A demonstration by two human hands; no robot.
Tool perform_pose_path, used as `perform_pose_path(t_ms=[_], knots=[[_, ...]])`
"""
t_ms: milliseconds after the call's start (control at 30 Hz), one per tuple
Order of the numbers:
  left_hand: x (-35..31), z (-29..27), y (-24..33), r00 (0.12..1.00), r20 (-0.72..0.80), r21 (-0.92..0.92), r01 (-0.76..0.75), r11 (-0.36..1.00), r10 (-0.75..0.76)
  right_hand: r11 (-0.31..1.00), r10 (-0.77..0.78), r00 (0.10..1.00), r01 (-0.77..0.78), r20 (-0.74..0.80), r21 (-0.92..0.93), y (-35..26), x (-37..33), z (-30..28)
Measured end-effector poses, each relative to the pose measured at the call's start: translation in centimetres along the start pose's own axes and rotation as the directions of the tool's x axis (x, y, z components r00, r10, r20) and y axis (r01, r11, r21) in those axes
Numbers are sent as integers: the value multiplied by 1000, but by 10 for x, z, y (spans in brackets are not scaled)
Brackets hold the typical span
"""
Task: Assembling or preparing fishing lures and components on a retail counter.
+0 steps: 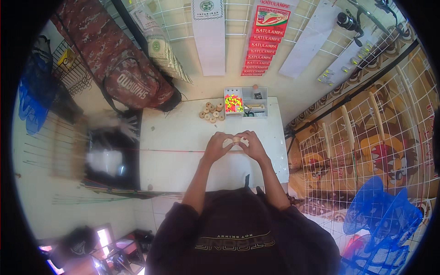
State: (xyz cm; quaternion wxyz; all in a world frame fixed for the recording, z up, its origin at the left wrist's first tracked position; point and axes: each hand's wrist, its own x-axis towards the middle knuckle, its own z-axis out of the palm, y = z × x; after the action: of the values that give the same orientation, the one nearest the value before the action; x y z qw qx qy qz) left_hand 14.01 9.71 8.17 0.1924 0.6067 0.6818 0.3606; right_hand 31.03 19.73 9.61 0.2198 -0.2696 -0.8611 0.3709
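Note:
Over the middle of the white table (174, 133), a small round wooden spool (236, 140) sits between my two hands. My left hand (218, 144) grips its left side with thumb and fingers. My right hand (252, 145) pinches it from the other side, so the fingers cover much of it. A thin red rod or line (172, 151) crosses the table from the left and passes behind my left wrist. Beyond my hands lies a cluster of similar wooden spools (212, 112). Beside it stands a grey divided box (254, 101) with bright yellow and pink small pieces (233, 103).
A camouflage rod bag (133, 78) leans at the table's far left. Packets (261, 46) and a fishing reel (349, 22) hang on the wall grid. On the right is a wire rack (366, 146) with blue nets (382, 215). Thin rods (105, 195) lie at left.

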Motion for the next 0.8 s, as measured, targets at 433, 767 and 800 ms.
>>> perform_pose_path(t_ms=[433,767,800], knots=[[1,-5,2,999,4,62,-35,997,34,1000,-10,1000,10,-19,-28,-4,2,2],[-1,-1,-4,998,-36,27,-45,999,46,994,-15,998,22,-61,105,5,0,10],[-1,0,-4,997,-57,18,-46,999,47,994,-14,998,21,-58,106,5,0,10]])
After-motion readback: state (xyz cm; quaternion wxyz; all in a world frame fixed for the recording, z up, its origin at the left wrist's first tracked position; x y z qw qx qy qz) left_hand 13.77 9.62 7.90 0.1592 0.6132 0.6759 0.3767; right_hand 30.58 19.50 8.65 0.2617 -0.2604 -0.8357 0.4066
